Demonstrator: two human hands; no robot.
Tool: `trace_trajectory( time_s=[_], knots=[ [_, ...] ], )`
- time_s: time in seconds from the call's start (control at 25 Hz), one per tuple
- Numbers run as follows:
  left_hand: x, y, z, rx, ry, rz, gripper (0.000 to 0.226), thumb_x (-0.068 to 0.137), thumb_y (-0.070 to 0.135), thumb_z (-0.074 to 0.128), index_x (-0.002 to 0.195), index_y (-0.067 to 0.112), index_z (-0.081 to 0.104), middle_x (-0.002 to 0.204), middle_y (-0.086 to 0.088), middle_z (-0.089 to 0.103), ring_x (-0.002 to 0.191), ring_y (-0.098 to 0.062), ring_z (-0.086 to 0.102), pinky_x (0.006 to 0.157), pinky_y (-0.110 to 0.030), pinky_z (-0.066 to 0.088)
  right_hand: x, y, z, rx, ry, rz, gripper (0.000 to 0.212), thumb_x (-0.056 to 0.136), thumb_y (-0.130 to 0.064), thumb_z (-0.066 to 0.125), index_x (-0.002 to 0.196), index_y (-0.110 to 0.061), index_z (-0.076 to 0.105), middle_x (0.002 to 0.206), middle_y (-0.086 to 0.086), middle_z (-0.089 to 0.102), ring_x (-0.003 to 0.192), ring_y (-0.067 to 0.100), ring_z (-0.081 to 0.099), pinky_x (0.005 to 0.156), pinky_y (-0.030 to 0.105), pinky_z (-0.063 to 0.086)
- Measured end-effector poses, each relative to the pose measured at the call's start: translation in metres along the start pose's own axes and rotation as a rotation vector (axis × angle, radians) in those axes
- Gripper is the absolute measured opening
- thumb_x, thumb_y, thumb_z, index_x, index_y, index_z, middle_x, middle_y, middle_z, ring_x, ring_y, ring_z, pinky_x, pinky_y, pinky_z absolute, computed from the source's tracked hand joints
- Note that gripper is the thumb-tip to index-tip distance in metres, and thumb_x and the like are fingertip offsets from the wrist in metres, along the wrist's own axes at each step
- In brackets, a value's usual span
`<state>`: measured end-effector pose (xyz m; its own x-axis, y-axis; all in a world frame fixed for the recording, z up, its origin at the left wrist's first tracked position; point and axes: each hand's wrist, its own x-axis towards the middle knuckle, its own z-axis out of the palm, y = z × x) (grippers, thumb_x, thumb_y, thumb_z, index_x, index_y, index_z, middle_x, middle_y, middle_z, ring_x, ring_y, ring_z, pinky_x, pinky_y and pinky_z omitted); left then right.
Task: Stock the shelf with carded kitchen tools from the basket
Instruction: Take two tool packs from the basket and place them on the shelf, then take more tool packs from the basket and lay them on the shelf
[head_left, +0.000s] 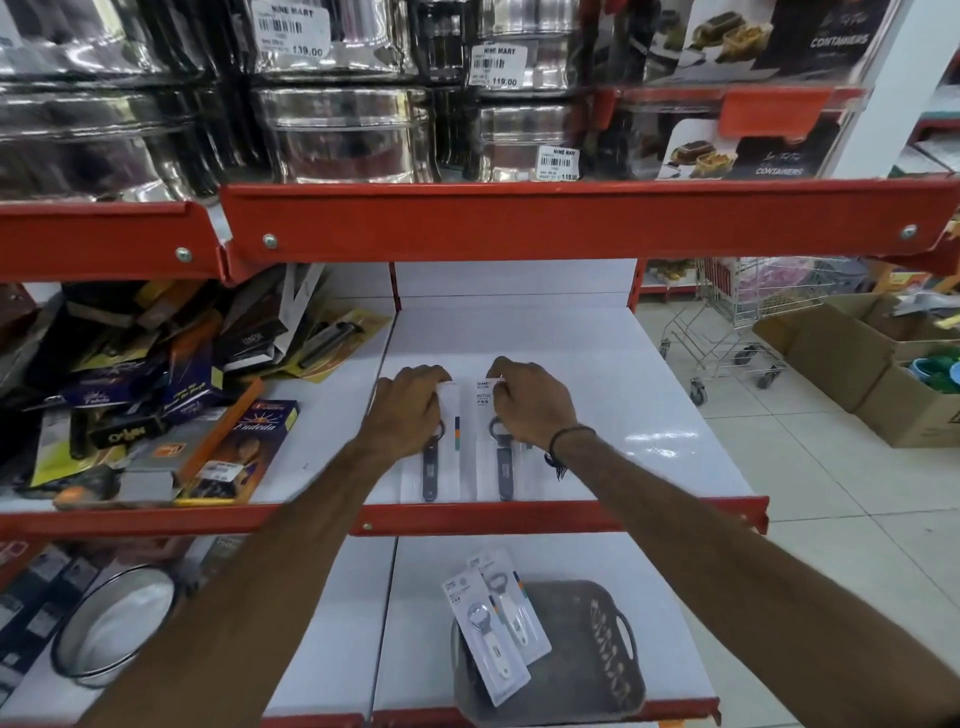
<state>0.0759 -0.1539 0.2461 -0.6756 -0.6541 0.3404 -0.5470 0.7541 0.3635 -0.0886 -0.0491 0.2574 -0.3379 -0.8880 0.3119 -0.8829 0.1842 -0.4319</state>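
Observation:
Two carded bottle openers with dark handles lie side by side on the white middle shelf (649, 395). My left hand (408, 410) rests on the top of the left card (434, 467), fingers curled over its upper edge. My right hand (530, 402) grips the top of the right card (496, 457). Down on the lower shelf stands a grey plastic basket (587, 660), and two more carded openers with white handles (498, 623) lean out of its left side.
A jumble of boxed and carded goods (156, 405) fills the shelf's left section. Steel tins (353, 130) sit on the shelf above. A red shelf lip (571, 512) runs along the front. A wire trolley (737, 332) and cardboard boxes (883, 374) stand on the aisle floor at right.

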Motion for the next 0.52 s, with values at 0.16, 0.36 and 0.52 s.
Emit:
trace_trajectory(
  time_s=[0.16, 0.36, 0.52],
  knots=[
    [-0.010, -0.005, 0.004, 0.118, -0.119, -0.041, 0.051, 0.093, 0.009, 0.049, 0.144, 0.015, 0.045, 0.149, -0.009, 0.049, 0.142, -0.029, 0.037, 0.115, -0.057, 0.019, -0.009, 0.002, 0.009, -0.208, -0.137, 0.026, 0.042, 0.096, -0.024, 0.039, 0.137, -0.022, 0.048, 0.131, 0.006, 0.063, 0.126, 0.035, 0.053, 0.099, 0.049, 0.038],
    [-0.070, 0.022, -0.001, 0.193, 0.161, 0.012, 0.056, 0.090, 0.012, 0.055, 0.144, 0.009, 0.042, 0.147, -0.015, 0.050, 0.135, -0.032, 0.045, 0.111, -0.052, 0.036, -0.060, -0.004, 0.002, -0.221, 0.252, -0.129, 0.033, 0.093, -0.023, 0.047, 0.122, -0.020, 0.062, 0.118, 0.001, 0.071, 0.112, 0.026, 0.060, 0.096, 0.045, 0.041],
    [-0.145, 0.043, 0.030, 0.097, 0.347, 0.336, 0.031, 0.086, 0.008, 0.057, 0.117, 0.010, 0.057, 0.110, -0.011, 0.069, 0.100, -0.028, 0.060, 0.083, -0.040, 0.048, -0.132, 0.005, 0.023, -0.064, 0.588, -0.430, 0.009, 0.086, -0.019, 0.055, 0.079, -0.019, 0.060, 0.078, -0.006, 0.063, 0.073, 0.020, 0.048, 0.069, 0.036, 0.030]
  ],
)
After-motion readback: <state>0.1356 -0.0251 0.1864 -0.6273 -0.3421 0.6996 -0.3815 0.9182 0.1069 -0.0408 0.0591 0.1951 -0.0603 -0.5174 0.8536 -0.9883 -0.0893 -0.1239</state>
